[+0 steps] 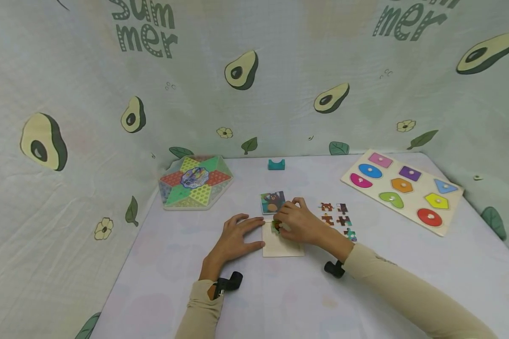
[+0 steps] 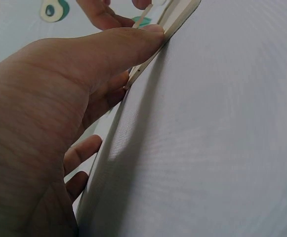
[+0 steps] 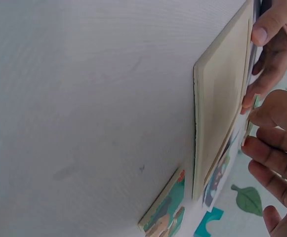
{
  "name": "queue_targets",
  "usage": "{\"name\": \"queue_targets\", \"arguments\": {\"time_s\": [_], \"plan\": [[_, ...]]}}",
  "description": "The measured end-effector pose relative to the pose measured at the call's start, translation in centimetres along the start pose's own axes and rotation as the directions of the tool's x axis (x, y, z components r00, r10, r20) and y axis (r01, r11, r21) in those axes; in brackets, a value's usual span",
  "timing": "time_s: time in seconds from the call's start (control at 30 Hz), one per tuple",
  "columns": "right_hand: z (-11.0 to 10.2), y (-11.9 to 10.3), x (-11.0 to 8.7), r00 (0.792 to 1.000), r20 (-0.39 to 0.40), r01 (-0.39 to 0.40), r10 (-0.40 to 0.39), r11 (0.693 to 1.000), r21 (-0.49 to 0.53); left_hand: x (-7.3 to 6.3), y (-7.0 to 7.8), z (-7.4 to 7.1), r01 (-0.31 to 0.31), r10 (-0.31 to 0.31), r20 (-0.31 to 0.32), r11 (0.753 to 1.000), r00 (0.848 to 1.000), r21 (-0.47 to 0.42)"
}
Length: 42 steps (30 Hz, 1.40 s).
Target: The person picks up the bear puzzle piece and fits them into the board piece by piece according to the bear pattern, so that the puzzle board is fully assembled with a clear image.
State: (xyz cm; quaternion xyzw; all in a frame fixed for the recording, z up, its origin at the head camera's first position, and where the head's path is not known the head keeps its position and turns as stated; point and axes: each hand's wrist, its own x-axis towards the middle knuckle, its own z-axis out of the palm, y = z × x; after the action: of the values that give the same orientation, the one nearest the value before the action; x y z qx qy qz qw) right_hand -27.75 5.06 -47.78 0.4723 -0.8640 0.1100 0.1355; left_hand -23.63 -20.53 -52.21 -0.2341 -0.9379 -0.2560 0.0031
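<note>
A pale wooden puzzle tray point(image 1: 280, 248) lies flat on the table between the hands. My left hand point(image 1: 236, 238) is at its left side, with the thumb point(image 2: 150, 37) and index fingertip touching the edge and the other fingers spread. Over the tray's upper part, my right hand point(image 1: 299, 223) pinches a small green jigsaw piece point(image 1: 275, 227) between thumb and fingers. The right wrist view shows this piece point(image 3: 256, 102) tilted above the tray's far end; the fingers hide much of it. Just behind the tray lies a picture card point(image 1: 272, 202) with a brown animal on it.
Several loose jigsaw pieces point(image 1: 327, 219) lie right of the tray, beside the right forearm. A shape board point(image 1: 371, 190) with colored knobbed pieces is at the back right. A hexagonal patterned box point(image 1: 188, 202) lies back left, and a teal notched block point(image 1: 276, 165) stands at the rear edge.
</note>
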Motion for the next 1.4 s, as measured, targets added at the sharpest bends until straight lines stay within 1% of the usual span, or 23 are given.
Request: {"name": "queue_targets", "arguments": {"time_s": [0.23,0.37,0.6,0.77,0.87,1.13,1.23,1.4], "plan": [[0.2,-0.5,0.3,0.998,0.049,-0.034,0.033,0.999,0.008,0.0,0.1,0.0,-0.007,0.007,0.000,1.000,1.000,-0.008],[0.4,-0.6,0.6,0.998,0.050,-0.033,0.033,0.999,-0.002,0.0,0.0,0.2,-0.005,0.005,0.000,1.000,1.000,0.000],[0.8,-0.7,0.8,0.998,0.059,-0.031,0.032,0.999,-0.010,0.0,-0.2,0.3,-0.012,0.012,-0.012,1.000,1.000,-0.012],[1.2,-0.7,0.9,0.999,0.046,-0.018,0.019,1.000,-0.021,-0.1,-0.2,0.2,-0.004,0.003,-0.006,1.000,1.000,-0.021],[1.3,-0.7,1.0,0.999,0.044,-0.011,0.012,0.999,-0.034,0.0,-0.1,0.2,-0.002,0.002,-0.003,1.000,1.000,-0.012],[1.9,-0.6,1.3,0.997,0.074,-0.017,0.023,0.997,-0.081,0.1,-0.2,0.1,-0.011,0.011,0.000,1.000,1.000,-0.007],[1.8,-0.6,1.4,0.997,0.073,-0.024,0.029,0.997,-0.068,0.2,-0.3,0.1,-0.019,0.019,-0.002,1.000,1.000,-0.010],[1.7,-0.7,1.6,0.996,0.077,-0.044,0.047,0.999,-0.032,0.3,-0.4,-0.1,-0.012,0.012,0.009,1.000,1.000,-0.009]]}}
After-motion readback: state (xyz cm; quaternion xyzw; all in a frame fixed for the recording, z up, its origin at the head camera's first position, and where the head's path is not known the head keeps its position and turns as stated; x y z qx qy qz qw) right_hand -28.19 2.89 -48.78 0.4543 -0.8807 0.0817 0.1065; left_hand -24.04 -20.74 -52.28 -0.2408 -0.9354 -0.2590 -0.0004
